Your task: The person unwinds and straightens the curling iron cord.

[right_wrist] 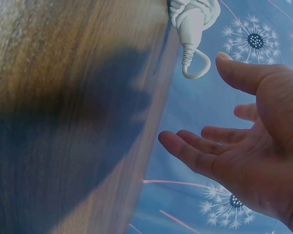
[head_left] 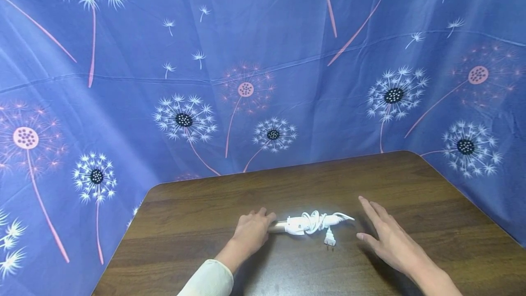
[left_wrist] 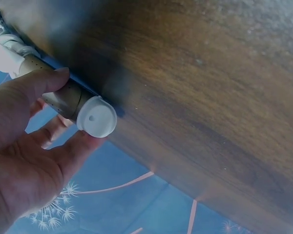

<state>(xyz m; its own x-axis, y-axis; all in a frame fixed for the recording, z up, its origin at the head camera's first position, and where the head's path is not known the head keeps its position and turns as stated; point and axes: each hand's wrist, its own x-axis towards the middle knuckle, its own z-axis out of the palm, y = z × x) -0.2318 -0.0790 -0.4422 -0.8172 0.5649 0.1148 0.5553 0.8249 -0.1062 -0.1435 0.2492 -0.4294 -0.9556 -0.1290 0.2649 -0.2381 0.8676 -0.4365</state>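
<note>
A curling iron (head_left: 297,225) with a white handle and a gold-toned barrel lies across the wooden table. Its white cord (head_left: 314,222) is wound round the handle, and the two-pin plug (head_left: 330,237) hangs toward the near side. My left hand (head_left: 251,231) holds the barrel, thumb on one side and fingers on the other; the white end cap (left_wrist: 97,117) shows past the fingers in the left wrist view. To the right of the cord end, my right hand (head_left: 388,236) is spread with straight fingers, apart from the iron and holding nothing.
The brown wood-grain table (head_left: 197,214) has rounded far corners. Behind it and along its sides hangs a blue cloth (head_left: 287,58) printed with dandelions.
</note>
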